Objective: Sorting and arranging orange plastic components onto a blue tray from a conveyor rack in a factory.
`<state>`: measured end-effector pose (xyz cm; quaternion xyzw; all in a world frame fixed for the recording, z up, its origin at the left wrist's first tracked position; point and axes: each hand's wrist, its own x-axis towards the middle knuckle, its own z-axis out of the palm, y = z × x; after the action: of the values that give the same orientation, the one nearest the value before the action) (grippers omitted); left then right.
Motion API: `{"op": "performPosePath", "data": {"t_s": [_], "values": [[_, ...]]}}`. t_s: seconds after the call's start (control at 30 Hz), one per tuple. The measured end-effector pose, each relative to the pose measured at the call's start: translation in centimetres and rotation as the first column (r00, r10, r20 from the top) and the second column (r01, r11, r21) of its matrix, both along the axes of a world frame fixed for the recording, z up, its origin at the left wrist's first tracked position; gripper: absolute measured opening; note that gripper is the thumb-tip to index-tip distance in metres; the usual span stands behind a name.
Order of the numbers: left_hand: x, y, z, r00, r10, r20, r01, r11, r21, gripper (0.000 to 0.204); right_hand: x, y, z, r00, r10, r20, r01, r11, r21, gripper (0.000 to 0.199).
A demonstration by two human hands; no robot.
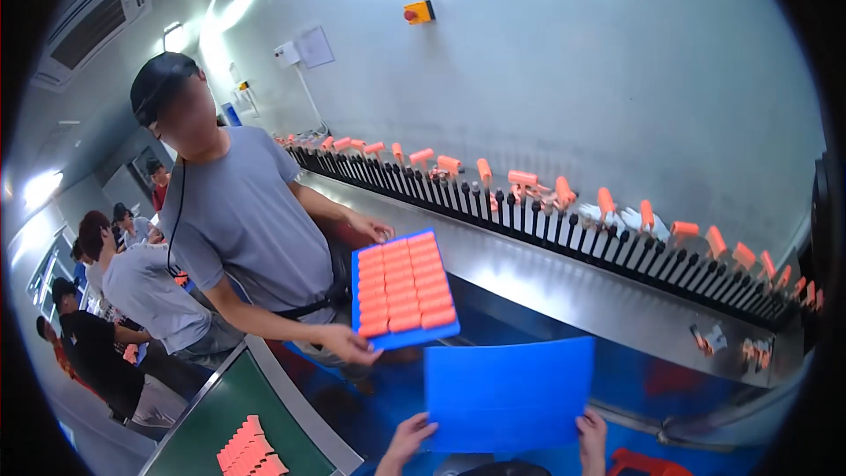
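Note:
A flat blue sheet [509,392], with nothing lying on it, is held up by its two sides in front of me. My left hand [408,437] grips its lower left edge, fingers curled round the border. At the lower right edge my right hand [591,435] pinches it. Just beyond and to the left, a co-worker in a grey shirt holds a blue tray [407,341] by its sides with both hands. Rows of orange cylindrical pieces [404,286] fill that tray. The tray and my sheet appear close together; whether they touch I cannot tell.
A green conveyor belt [214,412] at lower left carries more orange pieces [251,451]. Along the wall runs a metal bench [520,280] with a row of black-tipped posts and orange cylinders. Something red [648,463] stands at lower right. Other people work at far left.

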<state>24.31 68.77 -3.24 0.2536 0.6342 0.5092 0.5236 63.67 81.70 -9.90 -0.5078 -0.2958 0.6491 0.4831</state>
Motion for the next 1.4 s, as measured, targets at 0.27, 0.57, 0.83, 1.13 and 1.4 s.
{"op": "performPosePath", "data": {"t_s": [0.27, 0.57, 0.83, 1.13, 1.4], "values": [[13.2, 20.0, -8.2, 0.88, -0.209, -0.426, 0.274, 0.957, 0.096, 0.062, 10.4, 5.9, 0.1, 0.913, -0.225, 0.341, 0.273, 0.957, -0.1, 0.041], [18.2, 32.8, -10.1, 0.783, -0.231, -0.577, 0.364, 0.923, 0.125, 0.054, 15.5, 11.1, -11.2, 0.844, -0.414, 0.341, 0.444, 0.896, -0.011, 0.052], [9.2, 48.1, -10.1, 0.694, -0.176, -0.698, 0.361, 0.924, 0.126, 0.04, 4.4, 27.0, -6.5, 0.731, -0.618, 0.291, 0.65, 0.76, -0.021, 0.063], [11.3, 49.5, -5.0, 0.356, -0.361, -0.862, 0.459, 0.871, -0.175, 0.054, 5.4, 30.1, -7.2, 0.725, -0.603, 0.332, 0.592, 0.793, 0.147, 0.057], [16.3, 52.4, 6.6, 0.58, -0.234, -0.78, 0.598, 0.773, 0.213, 0.024, 7.3, 34.6, 11.8, 0.446, -0.588, 0.675, 0.138, 0.79, 0.598, 0.031]]}}
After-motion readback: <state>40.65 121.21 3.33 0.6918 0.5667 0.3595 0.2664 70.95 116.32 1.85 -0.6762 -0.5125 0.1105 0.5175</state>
